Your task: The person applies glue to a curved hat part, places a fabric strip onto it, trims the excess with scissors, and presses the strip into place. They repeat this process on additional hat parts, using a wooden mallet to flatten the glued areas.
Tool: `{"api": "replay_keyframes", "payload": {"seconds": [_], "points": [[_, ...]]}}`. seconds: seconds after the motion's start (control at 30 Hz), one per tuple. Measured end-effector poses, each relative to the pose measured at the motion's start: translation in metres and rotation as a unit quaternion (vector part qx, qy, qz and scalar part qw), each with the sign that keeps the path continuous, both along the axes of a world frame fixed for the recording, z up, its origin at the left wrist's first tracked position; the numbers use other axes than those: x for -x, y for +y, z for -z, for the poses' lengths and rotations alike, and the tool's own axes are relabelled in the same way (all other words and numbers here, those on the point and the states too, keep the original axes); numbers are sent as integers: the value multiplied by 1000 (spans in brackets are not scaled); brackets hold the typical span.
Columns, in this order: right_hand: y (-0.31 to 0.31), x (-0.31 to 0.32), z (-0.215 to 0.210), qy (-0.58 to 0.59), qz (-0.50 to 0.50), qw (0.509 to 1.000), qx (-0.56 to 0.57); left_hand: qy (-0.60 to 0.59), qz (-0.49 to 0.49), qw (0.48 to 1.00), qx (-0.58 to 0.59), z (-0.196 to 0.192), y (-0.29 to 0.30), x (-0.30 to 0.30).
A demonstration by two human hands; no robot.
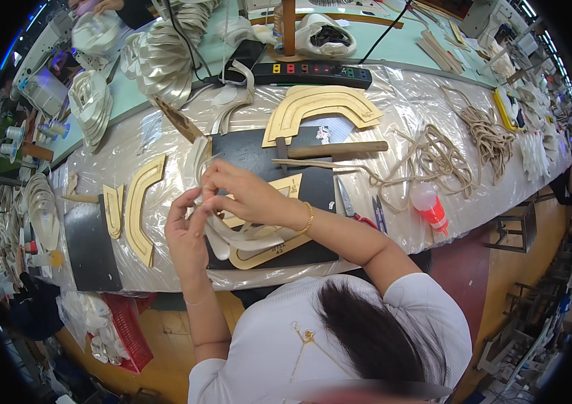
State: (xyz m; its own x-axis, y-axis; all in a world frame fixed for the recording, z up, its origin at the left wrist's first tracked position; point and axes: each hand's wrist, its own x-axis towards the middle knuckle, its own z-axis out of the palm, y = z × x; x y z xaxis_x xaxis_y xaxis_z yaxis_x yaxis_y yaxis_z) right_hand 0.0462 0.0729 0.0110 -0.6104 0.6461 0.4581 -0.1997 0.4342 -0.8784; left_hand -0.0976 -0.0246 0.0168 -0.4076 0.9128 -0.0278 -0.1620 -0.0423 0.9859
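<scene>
Plastic sheeting covers the long desk [393, 128], crowded with tan curved templates [319, 108], cord and a hammer [333, 149]. Left hand [188, 236] and right hand [245, 195] both pinch a white curved strip [245, 239] above a black mat [259, 155]. Its long axis runs left to right, arcing low toward the person. The limp strip could slip, I judge, since only fingertips grip one end.

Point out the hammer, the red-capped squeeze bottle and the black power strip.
hammer [340, 149]: head view, middle of its wooden handle.
red-capped squeeze bottle [424, 200]: head view, on its clear body above the red cap.
black power strip [313, 73]: head view, top face near its switches.
</scene>
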Motion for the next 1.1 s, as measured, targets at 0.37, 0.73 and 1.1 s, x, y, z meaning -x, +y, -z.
{"api": "replay_keyframes", "payload": {"seconds": [0.37,0.73,1.1], "points": [[-4,-25,-7,18,-49,994,92,-10,14,999,39,-20,3,-3],[-12,-80,-32,-101,27,986,-128,13,-70,996,-53,-11,4,-11],[22,-57,-27,477,-273,590,592,429,-60,825,-363,-25,35,-44]]}}
